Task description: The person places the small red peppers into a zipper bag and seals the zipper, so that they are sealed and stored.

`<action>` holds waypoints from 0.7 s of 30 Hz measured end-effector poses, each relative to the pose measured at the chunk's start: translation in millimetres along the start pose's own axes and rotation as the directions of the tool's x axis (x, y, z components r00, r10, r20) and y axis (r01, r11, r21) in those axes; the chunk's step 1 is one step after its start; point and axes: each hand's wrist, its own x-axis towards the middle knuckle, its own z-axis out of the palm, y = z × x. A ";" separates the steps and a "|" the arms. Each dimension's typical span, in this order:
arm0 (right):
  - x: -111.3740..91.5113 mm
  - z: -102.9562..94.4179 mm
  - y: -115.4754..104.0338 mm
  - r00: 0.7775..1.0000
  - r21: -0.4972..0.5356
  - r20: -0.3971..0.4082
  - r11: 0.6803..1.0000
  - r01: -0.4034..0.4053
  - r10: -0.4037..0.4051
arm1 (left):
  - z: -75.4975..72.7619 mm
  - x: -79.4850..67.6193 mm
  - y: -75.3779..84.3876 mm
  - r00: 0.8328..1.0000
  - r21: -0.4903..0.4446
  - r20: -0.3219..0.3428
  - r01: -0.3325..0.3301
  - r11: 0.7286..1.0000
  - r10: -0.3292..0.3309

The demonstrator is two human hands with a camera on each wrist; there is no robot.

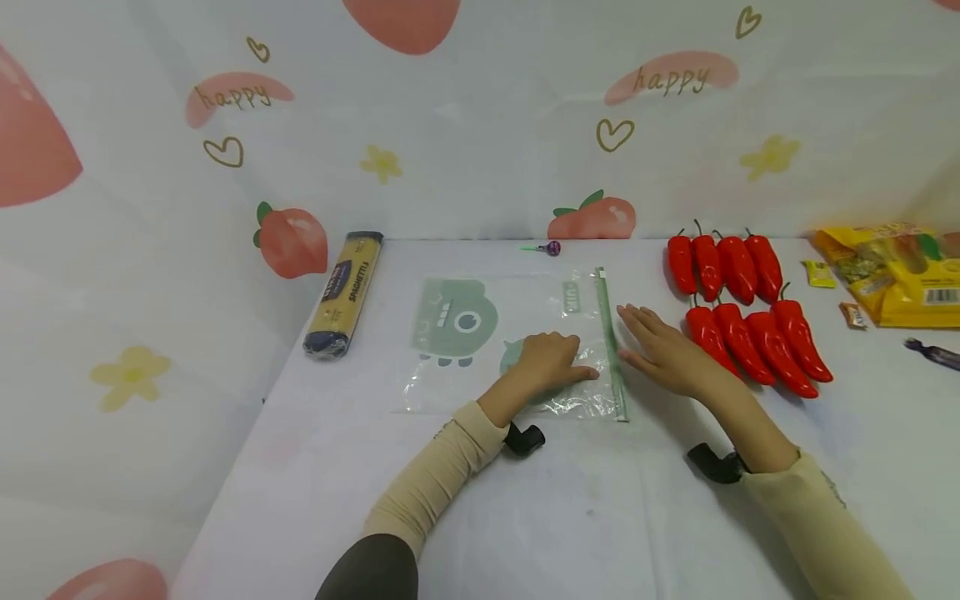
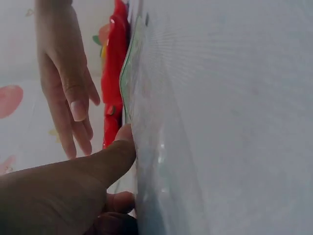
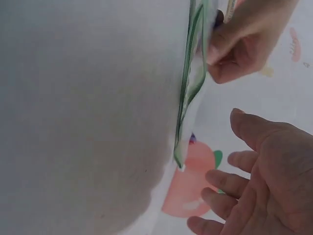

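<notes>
A clear zip bag (image 1: 465,379) with green monster prints lies flat, its green-edged mouth (image 3: 188,88) facing right and gaping in the right wrist view. My left hand (image 1: 546,362) holds the bag near that mouth, fingers curled and thumb (image 2: 124,134) stretched along the film. In the right wrist view the same left hand (image 3: 244,46) shows its curled fingers close by the bag edge. Just right of the mouth my right hand (image 1: 667,354) hovers with fingers extended and nothing in it; the left wrist view shows this hand (image 2: 66,83) with fingers pointing down.
Several red peppers (image 1: 738,267) lie in two rows beyond my right hand. A yellow snack bag (image 1: 900,275) and small wrapped candies (image 1: 819,273) are farther right. A spaghetti pack (image 1: 345,292) lies at left, and a lollipop (image 1: 552,248) near the back wall.
</notes>
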 end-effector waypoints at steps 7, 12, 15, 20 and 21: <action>7.2 2.7 -2.7 1.000 0.001 0.022 1.000 -0.013 0.013 | 5.9 0.7 -11.8 0.996 -0.046 -0.046 -0.083 0.996 0.081; 8.1 3.0 -2.3 0.999 0.013 0.043 1.000 -0.016 0.015 | 11.3 0.2 -19.0 0.988 -0.086 -0.117 -0.110 0.990 0.100; 9.0 4.0 -2.5 0.998 0.023 0.050 0.999 -0.026 0.025 | 14.0 -2.5 -24.0 0.980 -0.124 -0.158 -0.140 0.982 0.120; 16.7 7.0 -4.0 0.997 0.035 0.075 0.999 -0.033 0.030 | 15.5 -6.1 -29.4 0.961 -0.192 -0.227 -0.203 0.960 0.158; 19.0 7.9 -4.2 0.996 0.031 0.080 0.999 -0.030 0.028 | 15.8 -6.2 -30.0 0.957 -0.206 -0.241 -0.215 0.955 0.163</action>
